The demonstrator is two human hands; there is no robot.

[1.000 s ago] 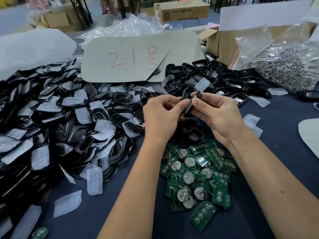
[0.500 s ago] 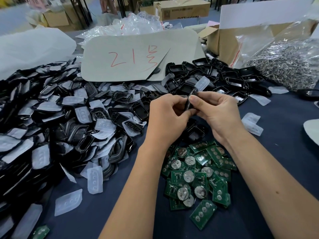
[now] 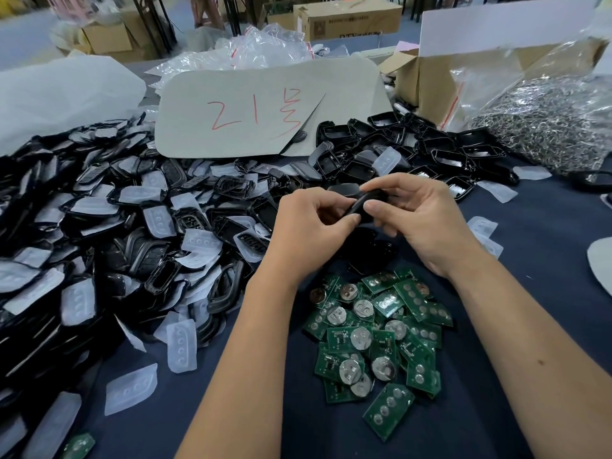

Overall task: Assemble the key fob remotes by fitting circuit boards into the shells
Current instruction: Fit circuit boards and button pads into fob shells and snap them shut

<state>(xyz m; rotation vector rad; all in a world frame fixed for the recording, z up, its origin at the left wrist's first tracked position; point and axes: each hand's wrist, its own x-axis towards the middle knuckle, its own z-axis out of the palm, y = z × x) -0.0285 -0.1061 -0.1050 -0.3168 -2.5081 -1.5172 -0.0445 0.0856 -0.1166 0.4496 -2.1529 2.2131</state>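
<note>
Red handwritten "21" on grey card (image 3: 265, 111), behind fob shell (image 3: 359, 203) in both hands.

An assembly workshop: heaped black shells (image 3: 109, 233), circuit boards (image 3: 374, 336), cardboard boxes (image 3: 347, 19).

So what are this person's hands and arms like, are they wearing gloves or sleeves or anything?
No gloves: the left hand and the right hand are bare. No sleeves show either, the forearms are uncovered right to the edge of the picture. No watch, ring or wristband is visible. Nails look short and unpainted.
</note>
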